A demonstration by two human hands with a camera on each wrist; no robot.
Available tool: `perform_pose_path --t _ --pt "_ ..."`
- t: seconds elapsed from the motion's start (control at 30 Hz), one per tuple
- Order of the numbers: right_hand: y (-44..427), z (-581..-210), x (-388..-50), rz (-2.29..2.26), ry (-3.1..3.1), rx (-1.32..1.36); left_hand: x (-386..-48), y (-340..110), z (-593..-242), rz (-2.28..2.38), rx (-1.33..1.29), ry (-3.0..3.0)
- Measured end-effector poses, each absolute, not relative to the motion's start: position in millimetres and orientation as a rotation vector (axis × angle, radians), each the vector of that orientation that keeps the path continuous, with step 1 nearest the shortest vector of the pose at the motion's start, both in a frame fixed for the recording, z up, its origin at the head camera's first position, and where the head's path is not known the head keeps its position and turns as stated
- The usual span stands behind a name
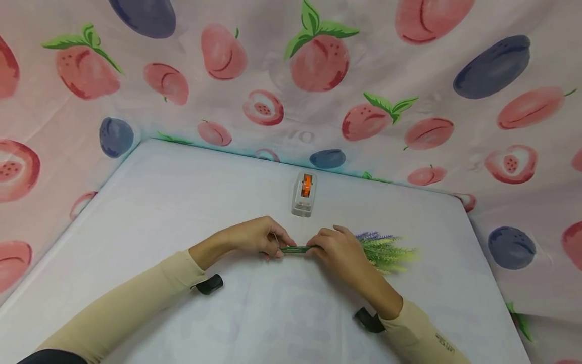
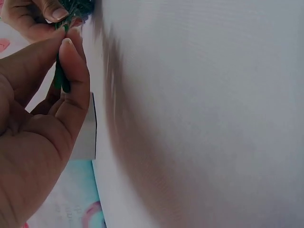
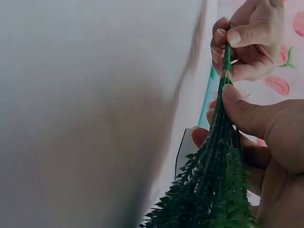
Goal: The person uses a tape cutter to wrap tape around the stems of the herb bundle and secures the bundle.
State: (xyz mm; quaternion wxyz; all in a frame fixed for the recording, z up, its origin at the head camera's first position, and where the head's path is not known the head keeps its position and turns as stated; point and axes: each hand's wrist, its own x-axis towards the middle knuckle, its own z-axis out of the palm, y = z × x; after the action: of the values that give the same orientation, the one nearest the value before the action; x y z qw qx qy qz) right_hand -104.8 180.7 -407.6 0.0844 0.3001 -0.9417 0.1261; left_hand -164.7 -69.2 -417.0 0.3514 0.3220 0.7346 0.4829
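Observation:
A bunch of what look like artificial lavender sprigs (image 1: 384,252), purple and yellow-green, lies sideways just above the white table. Its thin green stems (image 1: 294,249) run to the left between both hands. My left hand (image 1: 256,236) pinches the stem ends between thumb and fingers; a short bit of stem (image 2: 61,80) pokes out below the fingertips in the left wrist view. Nearer the flower heads, my right hand (image 1: 341,253) holds the stems with thumb and fingers. In the right wrist view a pale narrow band (image 3: 226,75) shows around the stems between the hands.
Beyond the hands stands a clear-grey tape dispenser (image 1: 304,194) with an orange core. The white table (image 1: 204,187) meets a fruit-printed cloth (image 1: 273,60) at its back and sides. Black wrist devices (image 1: 209,284) sit under both beige sleeves.

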Motion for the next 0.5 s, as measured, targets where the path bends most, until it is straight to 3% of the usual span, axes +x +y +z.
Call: perform_pose_path --t 0.5 --pt "183.1 -410.1 -105.7 0.317 -2.813 0.856 -168.6 -69.7 -416.8 1.195 0.908 1.963"
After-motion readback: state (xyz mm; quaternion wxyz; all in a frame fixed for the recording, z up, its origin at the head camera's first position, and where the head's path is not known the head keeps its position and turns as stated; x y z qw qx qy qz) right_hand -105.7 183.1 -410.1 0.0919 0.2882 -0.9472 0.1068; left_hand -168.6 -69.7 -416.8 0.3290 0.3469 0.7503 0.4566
